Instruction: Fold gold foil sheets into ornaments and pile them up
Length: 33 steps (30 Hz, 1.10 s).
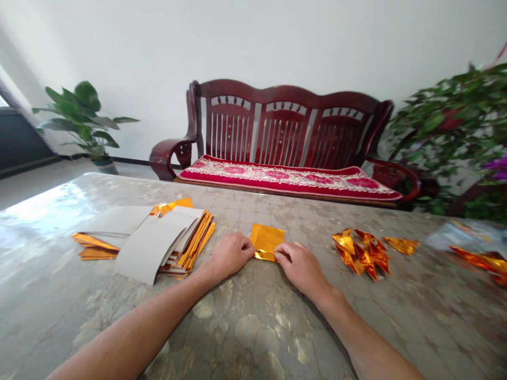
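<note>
A small sheet of gold foil paper [268,238] lies on the table between my hands, with a folded strip along its near edge. My left hand [233,254] pinches the near left corner, fingers curled together. At the near right corner, my right hand [298,264] grips the same sheet between thumb and fingers. To the left is a stack of foil paper [152,245], mostly grey backs up with gold edges showing. Several folded gold foil pieces [362,253] sit in a pile on the right.
One more folded foil piece [401,245] rests beside the pile. Farther right are a clear plastic bag [463,235] and more foil [481,262]. Behind the patterned table [245,327] stands a dark wooden bench [282,126], with potted plants [85,119] at either side.
</note>
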Tool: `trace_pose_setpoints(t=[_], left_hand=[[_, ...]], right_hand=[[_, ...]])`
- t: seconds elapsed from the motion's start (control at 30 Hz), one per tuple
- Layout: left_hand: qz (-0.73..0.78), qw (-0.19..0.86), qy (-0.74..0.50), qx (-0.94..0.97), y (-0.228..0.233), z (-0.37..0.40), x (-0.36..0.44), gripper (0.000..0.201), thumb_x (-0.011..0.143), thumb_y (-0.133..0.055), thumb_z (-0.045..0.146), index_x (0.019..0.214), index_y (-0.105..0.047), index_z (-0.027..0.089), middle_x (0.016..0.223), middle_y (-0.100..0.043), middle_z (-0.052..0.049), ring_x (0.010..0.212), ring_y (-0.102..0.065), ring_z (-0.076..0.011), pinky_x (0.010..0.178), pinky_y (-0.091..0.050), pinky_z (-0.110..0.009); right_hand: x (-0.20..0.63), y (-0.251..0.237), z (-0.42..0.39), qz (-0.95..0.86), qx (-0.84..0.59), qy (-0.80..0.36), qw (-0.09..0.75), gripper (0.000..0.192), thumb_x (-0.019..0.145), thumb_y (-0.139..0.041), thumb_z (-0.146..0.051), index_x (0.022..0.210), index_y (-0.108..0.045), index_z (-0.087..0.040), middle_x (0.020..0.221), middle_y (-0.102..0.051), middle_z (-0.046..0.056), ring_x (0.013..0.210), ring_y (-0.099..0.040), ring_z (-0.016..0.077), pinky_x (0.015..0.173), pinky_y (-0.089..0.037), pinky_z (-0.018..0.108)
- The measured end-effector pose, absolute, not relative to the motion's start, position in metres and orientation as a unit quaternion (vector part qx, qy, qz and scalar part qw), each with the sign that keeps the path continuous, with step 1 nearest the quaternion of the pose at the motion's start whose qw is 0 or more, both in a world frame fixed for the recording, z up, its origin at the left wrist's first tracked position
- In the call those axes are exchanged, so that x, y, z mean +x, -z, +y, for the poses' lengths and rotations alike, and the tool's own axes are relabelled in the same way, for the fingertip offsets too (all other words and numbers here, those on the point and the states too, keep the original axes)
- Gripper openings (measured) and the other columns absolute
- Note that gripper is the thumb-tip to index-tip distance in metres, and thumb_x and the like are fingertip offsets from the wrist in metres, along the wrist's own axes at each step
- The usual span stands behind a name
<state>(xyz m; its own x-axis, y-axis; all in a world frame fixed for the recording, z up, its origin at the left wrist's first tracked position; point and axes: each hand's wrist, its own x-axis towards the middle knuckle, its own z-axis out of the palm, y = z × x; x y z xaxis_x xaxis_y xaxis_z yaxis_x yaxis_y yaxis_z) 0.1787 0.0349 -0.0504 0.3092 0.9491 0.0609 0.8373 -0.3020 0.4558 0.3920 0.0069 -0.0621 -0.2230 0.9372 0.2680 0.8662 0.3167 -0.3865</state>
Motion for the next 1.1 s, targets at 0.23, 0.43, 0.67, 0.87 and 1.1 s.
trace_pose_setpoints(t=[0.23,0.43,0.67,0.87,1.1], left_hand=[[0.580,0.163,-0.157,0.782,0.051,0.037,0.178,0.027,0.081,-0.055,0.033,0.065,-0.070,0.018,0.068,-0.068,-0.004,0.063,-0.057,-0.0154,0.056,-0.030,-0.026],[0.569,0.142,-0.152,0.796,0.050,0.037,0.178,0.026,0.081,-0.055,0.030,0.064,-0.070,0.018,0.066,-0.067,-0.004,0.065,-0.057,-0.0164,0.059,-0.032,-0.026],[0.542,0.195,-0.169,0.800,0.051,0.040,0.174,0.023,0.076,-0.059,0.028,0.058,-0.067,0.016,0.059,-0.062,0.000,0.060,-0.052,-0.0127,0.058,-0.032,-0.023],[0.529,0.227,-0.173,0.799,0.052,0.042,0.171,0.027,0.072,-0.061,0.027,0.049,-0.059,0.015,0.047,-0.044,0.005,0.051,-0.038,-0.0083,0.052,-0.024,-0.023],[0.534,0.277,-0.175,0.779,0.056,0.047,0.166,0.028,0.071,-0.064,0.030,0.048,-0.059,0.015,0.048,-0.046,0.005,0.052,-0.041,-0.0085,0.053,-0.027,-0.022]], right_hand=[[0.391,0.065,0.009,-0.784,-0.578,-0.063,0.215,0.014,0.090,-0.058,-0.020,0.079,-0.067,-0.023,0.084,-0.070,0.000,0.085,-0.059,0.0171,0.074,-0.037,0.028],[0.390,0.063,0.007,-0.784,-0.582,-0.059,0.208,0.013,0.090,-0.058,-0.020,0.081,-0.066,-0.023,0.085,-0.070,0.000,0.085,-0.059,0.0176,0.073,-0.037,0.028],[0.389,0.061,0.003,-0.782,-0.589,-0.028,0.202,0.014,0.089,-0.057,-0.017,0.076,-0.062,-0.022,0.082,-0.068,0.000,0.083,-0.058,0.0174,0.073,-0.036,0.028],[0.387,0.060,0.002,-0.799,-0.577,-0.004,0.169,0.015,0.090,-0.056,-0.018,0.077,-0.063,-0.022,0.083,-0.067,0.001,0.083,-0.057,0.0175,0.072,-0.034,0.029],[0.387,0.061,0.002,-0.803,-0.574,0.007,0.158,0.014,0.091,-0.056,-0.019,0.078,-0.063,-0.022,0.084,-0.067,0.001,0.083,-0.056,0.0179,0.072,-0.033,0.030]])
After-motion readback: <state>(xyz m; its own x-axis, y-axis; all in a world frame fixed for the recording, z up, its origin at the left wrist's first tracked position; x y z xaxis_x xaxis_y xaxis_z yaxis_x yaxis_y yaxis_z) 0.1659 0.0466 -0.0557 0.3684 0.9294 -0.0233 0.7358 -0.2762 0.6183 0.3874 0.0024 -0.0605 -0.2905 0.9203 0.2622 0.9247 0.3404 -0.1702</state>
